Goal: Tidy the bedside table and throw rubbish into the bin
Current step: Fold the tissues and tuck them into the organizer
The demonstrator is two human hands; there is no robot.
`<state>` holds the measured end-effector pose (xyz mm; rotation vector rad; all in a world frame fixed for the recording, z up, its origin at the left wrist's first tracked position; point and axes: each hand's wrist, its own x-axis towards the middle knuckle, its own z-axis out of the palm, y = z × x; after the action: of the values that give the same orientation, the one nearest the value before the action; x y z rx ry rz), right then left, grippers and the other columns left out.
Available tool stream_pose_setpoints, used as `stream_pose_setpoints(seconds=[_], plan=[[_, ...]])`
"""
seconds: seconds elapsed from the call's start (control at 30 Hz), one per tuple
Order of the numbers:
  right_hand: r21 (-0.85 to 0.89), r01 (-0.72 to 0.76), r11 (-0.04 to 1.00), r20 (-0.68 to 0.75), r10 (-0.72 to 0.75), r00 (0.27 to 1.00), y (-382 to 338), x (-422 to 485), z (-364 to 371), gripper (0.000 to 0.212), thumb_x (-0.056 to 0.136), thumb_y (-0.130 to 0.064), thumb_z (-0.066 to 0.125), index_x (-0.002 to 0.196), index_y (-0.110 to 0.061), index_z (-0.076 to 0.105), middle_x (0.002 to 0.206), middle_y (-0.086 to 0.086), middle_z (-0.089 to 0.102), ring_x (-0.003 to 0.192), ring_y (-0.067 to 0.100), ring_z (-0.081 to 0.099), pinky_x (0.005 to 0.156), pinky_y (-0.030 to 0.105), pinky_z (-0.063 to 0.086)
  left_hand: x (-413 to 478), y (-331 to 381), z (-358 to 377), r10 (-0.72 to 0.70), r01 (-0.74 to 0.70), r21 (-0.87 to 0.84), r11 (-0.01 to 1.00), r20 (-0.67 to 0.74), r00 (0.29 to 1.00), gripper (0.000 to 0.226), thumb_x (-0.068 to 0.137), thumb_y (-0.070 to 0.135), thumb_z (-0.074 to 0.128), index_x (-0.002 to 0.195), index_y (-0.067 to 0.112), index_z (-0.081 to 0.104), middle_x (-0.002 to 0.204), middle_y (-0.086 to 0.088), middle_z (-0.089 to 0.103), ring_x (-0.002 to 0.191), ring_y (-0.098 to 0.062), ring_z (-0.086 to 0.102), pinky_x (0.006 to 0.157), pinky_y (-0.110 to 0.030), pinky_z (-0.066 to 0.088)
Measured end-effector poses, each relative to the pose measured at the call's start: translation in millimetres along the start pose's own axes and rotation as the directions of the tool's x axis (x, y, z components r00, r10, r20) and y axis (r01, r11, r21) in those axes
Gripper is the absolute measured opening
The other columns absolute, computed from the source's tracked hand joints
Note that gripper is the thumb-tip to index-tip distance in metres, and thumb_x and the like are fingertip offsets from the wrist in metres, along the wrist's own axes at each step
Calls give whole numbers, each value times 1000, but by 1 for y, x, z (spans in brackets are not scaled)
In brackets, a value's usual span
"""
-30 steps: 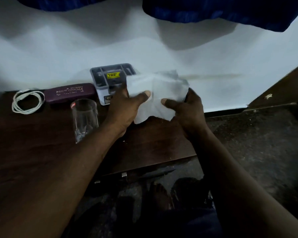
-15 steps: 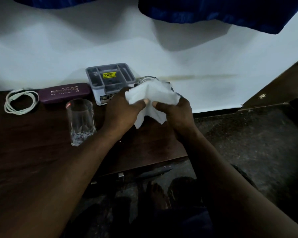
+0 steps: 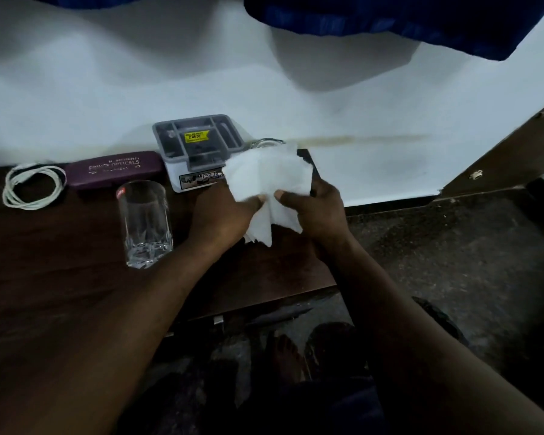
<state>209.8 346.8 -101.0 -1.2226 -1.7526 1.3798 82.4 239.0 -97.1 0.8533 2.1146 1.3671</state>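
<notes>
A white tissue is bunched between both hands above the right end of the dark wooden bedside table. My left hand pinches its lower left part with the thumb on top. My right hand pinches it from the right, thumb close to the left thumb. The tissue's lower corners hang down toward the table. It hides part of a glass object behind it.
On the table stand a clear drinking glass, a grey and white organiser box with a yellow price sticker, a purple spectacle case and a coiled white cable. A white wall rises behind; dark floor lies right.
The tissue was spread wide between my hands one second ago. My hands have come together and gathered it into a smaller bunch. The view shifted slightly right.
</notes>
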Motion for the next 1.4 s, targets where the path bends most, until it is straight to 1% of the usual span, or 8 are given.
stream_pose_setpoints(seconds=[0.27,0.4,0.53,0.67,0.97,1.2,1.3,1.4], plan=[[53,-61,997,-53,64,997,-6,0,0,39,71,-31,81,108,-20,78,96,-2,80,93,20,76,87,48,63,4,5,2,-83,82,-177,981,2,997,11,92,32,74,102,27,75,101,6,75,94,-15,72,89,-42,60],[394,-245,886,10,262,965,-17,0,-3,36,76,-13,78,112,-13,75,104,6,80,98,33,75,86,57,62,7,17,-8,-218,300,-629,718,206,954,24,92,37,73,110,21,75,108,1,79,103,-20,74,96,-49,57],[560,-407,722,132,408,903,-16,3,-1,48,75,-11,77,122,-9,70,118,14,75,104,42,73,70,46,61,10,17,-14,-191,423,-742,520,381,904,49,92,50,66,132,22,66,124,-3,74,120,-26,67,100,-49,55],[646,-429,631,185,416,890,-15,3,5,47,80,-8,72,127,-7,68,123,16,74,110,40,72,89,49,60,6,19,-12,-136,437,-786,438,423,896,55,92,46,65,139,18,61,134,-7,68,128,-28,62,108,-48,49],[565,-453,690,275,360,891,-19,-15,15,45,85,-8,72,129,-7,66,120,15,75,111,39,71,96,59,56,3,16,0,-255,259,-843,471,151,955,25,94,10,69,119,12,71,110,-5,78,102,-22,75,89,-43,61],[526,-411,744,422,191,886,-32,0,-26,37,100,-32,62,131,-13,70,136,13,68,129,32,63,107,48,51,17,15,-28,-221,352,-677,646,276,935,39,82,23,83,119,13,74,112,-6,78,105,-26,74,95,-49,57],[364,-400,841,518,174,838,-27,-6,-25,32,96,-20,69,125,-7,72,130,16,70,125,35,65,110,52,49,14,12,-28,-259,338,-574,745,219,941,33,80,30,86,108,17,77,100,1,80,93,-20,77,85,-43,61],[85,-138,987,338,102,936,-31,-12,-12,22,80,-15,86,100,-21,78,112,5,79,108,25,74,102,52,56,9,11,-22,-235,277,-540,795,147,961,20,82,35,84,95,21,77,86,10,79,77,-7,76,66,-27,59]])
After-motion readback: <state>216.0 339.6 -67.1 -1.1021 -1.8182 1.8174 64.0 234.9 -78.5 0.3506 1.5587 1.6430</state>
